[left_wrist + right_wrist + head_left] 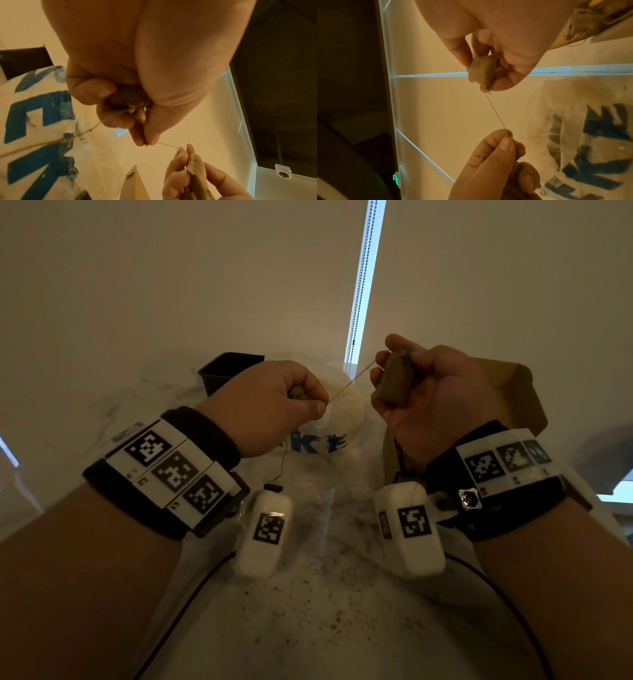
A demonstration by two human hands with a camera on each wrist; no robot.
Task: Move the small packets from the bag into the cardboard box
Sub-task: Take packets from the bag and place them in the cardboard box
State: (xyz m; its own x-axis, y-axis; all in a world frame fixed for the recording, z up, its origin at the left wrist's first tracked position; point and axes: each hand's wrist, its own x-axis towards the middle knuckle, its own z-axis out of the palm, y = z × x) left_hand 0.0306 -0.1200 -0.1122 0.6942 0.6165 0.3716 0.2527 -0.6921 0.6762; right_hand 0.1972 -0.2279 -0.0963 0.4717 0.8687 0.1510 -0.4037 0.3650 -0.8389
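Note:
My right hand [407, 378] grips a small brown packet [394, 381], seen from the wrist as a rounded pouch [482, 73]. A thin string [356, 380] runs taut from it to my left hand [308, 402], which pinches the string between thumb and forefinger and curls round another small brown packet [296, 392] [126, 97]. Both hands hang above a clear plastic bag with blue lettering [318, 443] [39, 121] [590, 135]. The cardboard box [524, 395] stands open behind my right hand, its inside largely hidden.
A black square pot [226, 371] stands at the back left on the marble counter [325, 611], which is sprinkled with brown crumbs. A beaded blind cord [359, 285] hangs at the back. Cables trail from both wrist units.

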